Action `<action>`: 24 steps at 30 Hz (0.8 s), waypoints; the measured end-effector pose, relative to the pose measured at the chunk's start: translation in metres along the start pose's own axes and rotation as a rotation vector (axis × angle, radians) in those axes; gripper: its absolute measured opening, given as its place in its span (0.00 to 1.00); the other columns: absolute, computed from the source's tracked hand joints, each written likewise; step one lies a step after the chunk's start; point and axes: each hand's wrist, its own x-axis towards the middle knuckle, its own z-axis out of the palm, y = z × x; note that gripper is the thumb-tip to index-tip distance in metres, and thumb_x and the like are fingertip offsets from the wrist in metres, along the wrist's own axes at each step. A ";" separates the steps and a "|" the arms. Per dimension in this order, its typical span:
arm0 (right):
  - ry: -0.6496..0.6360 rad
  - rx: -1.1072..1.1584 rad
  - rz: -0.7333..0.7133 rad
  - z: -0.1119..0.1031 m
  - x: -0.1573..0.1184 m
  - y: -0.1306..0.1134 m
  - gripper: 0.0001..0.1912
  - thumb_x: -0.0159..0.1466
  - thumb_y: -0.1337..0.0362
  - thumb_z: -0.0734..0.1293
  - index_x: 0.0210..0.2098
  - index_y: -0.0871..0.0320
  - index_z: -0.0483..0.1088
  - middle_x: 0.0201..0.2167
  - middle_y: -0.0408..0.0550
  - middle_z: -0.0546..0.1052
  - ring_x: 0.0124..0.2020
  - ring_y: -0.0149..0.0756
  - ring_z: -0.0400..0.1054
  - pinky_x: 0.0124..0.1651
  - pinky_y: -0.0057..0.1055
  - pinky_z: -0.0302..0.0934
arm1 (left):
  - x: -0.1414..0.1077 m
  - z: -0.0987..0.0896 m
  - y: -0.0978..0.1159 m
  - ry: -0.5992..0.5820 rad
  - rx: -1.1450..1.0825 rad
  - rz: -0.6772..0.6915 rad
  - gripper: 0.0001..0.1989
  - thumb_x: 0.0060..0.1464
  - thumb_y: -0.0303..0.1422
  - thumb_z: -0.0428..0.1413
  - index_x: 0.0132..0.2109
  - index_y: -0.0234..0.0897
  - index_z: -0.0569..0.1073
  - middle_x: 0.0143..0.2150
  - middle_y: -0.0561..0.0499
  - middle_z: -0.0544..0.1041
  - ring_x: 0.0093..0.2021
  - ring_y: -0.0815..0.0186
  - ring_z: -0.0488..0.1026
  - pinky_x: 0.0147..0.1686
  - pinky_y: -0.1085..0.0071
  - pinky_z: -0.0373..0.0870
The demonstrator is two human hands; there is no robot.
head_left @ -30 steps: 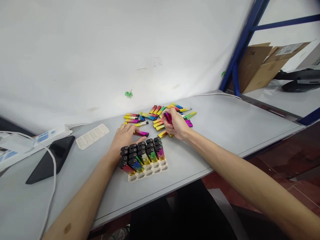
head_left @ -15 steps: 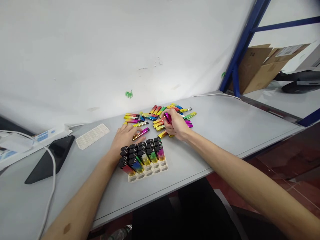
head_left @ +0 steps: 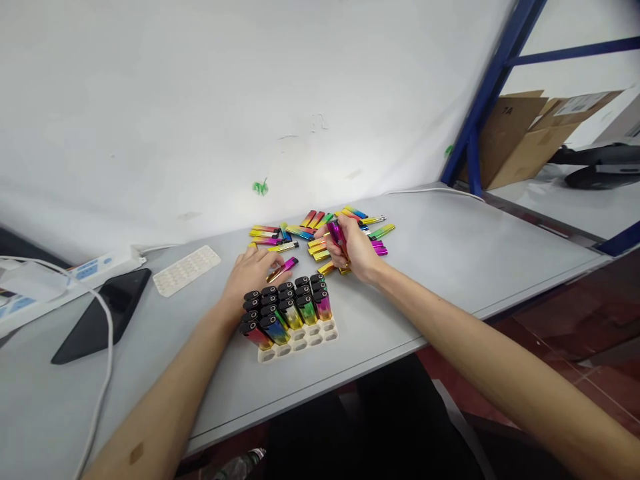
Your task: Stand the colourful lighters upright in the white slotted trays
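My right hand (head_left: 359,248) is closed around a magenta lighter (head_left: 336,232), held up over a loose pile of lighters. My left hand (head_left: 253,272) rests low over the table, its fingers on a magenta-and-gold lighter (head_left: 283,269) that lies slanted behind the rack. In front of both hands stands a cream rack (head_left: 299,345) with oval holes. Several upright lighters (head_left: 275,327) with black tops fill its back rows, and the holes along the front edge hold none. More metallic rainbow lighters (head_left: 320,248) lie scattered under and around my right hand.
A second cream rack (head_left: 187,271) lies flat at the left, beside a black phone (head_left: 103,317) and a white power strip (head_left: 95,270) with a cable. The white wall (head_left: 225,120) rises behind the table. Cardboard boxes (head_left: 520,143) stand beyond a blue frame (head_left: 473,133) on the right.
The lighter in my right hand has turned more upright, and more of its body shows. My left hand and its lighter have barely moved. The view has shifted slightly.
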 end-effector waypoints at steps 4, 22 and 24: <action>0.055 -0.090 -0.040 0.000 0.000 0.001 0.18 0.69 0.51 0.56 0.33 0.56 0.67 0.20 0.38 0.63 0.15 0.26 0.54 0.20 0.27 0.51 | -0.001 -0.002 0.001 -0.005 -0.008 -0.014 0.11 0.58 0.44 0.58 0.38 0.42 0.71 0.38 0.49 0.78 0.45 0.55 0.68 0.43 0.60 0.62; 0.207 -0.475 -0.372 0.004 -0.014 -0.011 0.10 0.62 0.56 0.70 0.36 0.56 0.69 0.27 0.42 0.70 0.28 0.30 0.63 0.31 0.30 0.59 | -0.001 -0.003 0.002 -0.045 -0.055 -0.004 0.10 0.60 0.43 0.54 0.40 0.41 0.72 0.37 0.48 0.78 0.44 0.54 0.69 0.44 0.58 0.64; 0.289 -0.466 -0.445 0.011 -0.030 -0.023 0.11 0.62 0.57 0.71 0.40 0.54 0.69 0.29 0.42 0.70 0.29 0.31 0.64 0.32 0.30 0.61 | -0.002 -0.004 0.003 -0.048 -0.052 -0.004 0.10 0.61 0.42 0.54 0.42 0.42 0.73 0.38 0.49 0.78 0.44 0.54 0.69 0.44 0.58 0.65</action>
